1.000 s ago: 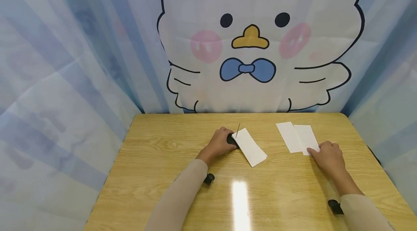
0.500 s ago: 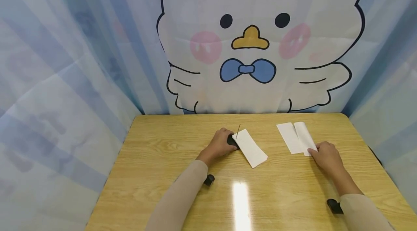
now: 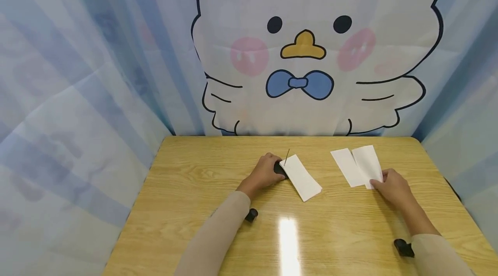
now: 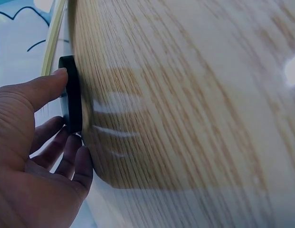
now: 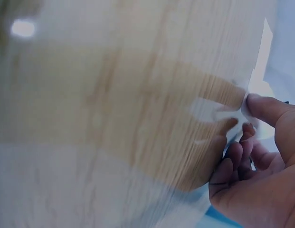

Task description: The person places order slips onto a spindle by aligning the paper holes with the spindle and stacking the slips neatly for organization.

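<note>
My left hand grips the round black base of a bill spike, also seen edge-on as a black disc in the left wrist view. The thin metal spike rises through one corner of a stack of white paper slips. Farther right, my right hand pinches the near edge of a loose white slip between thumb and fingers. That slip is slightly bent and overlaps a second white slip lying flat. The right wrist view shows the slip only in part.
The wooden table carries these things and has a bright light reflection near its front. Behind it hangs a curtain with a cartoon bird. Black wrist devices sit under both forearms.
The slip under my right hand curled up at its far edge half a second ago; now it is flatter, slightly bent, and pinched. My left hand stays on the base. The head view has shifted slightly.
</note>
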{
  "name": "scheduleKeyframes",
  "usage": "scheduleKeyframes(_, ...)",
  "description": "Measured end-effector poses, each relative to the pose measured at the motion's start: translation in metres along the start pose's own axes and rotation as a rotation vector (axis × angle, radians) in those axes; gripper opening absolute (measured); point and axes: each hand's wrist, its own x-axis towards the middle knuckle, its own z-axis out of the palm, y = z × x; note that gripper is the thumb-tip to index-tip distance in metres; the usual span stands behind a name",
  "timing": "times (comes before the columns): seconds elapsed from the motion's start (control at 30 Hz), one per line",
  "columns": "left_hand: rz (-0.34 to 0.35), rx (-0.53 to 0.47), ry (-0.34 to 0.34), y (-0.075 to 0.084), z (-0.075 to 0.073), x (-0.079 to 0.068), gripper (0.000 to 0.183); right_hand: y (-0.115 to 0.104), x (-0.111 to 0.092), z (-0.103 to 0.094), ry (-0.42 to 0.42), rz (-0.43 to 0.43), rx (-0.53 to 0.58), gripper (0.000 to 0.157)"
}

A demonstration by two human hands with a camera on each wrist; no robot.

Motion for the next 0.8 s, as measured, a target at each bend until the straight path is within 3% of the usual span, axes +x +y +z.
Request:
scheduleKeyframes(0.17, 0.009, 0.001, 0.001, 0.0024, -0.0004, -0.0009, 0.057, 0.0007, -0.0009, -0.0053, -0.001, -0.047, -0.061, 0.064)
scheduleKeyframes(0.27, 0.012, 0.011, 0.000, 0.0032, -0.0002, -0.0017, 0.057, -0.0009, -0.0031, -0.0065, -0.019, -0.033, -0.051, 0.064)
scheduleKeyframes(0.5, 0.008, 0.013, 0.002, 0.0022, -0.0009, -0.0003, 0.057, -0.0006, -0.0040, -0.0043, -0.004, -0.011, -0.006, 0.045)
scheduleKeyframes(0.8, -0.006, 0.022, -0.002, 0.0007, -0.0006, 0.0002, 0.057, 0.0021, -0.0011, -0.0068, 0.032, -0.020, 0.011, 0.047)
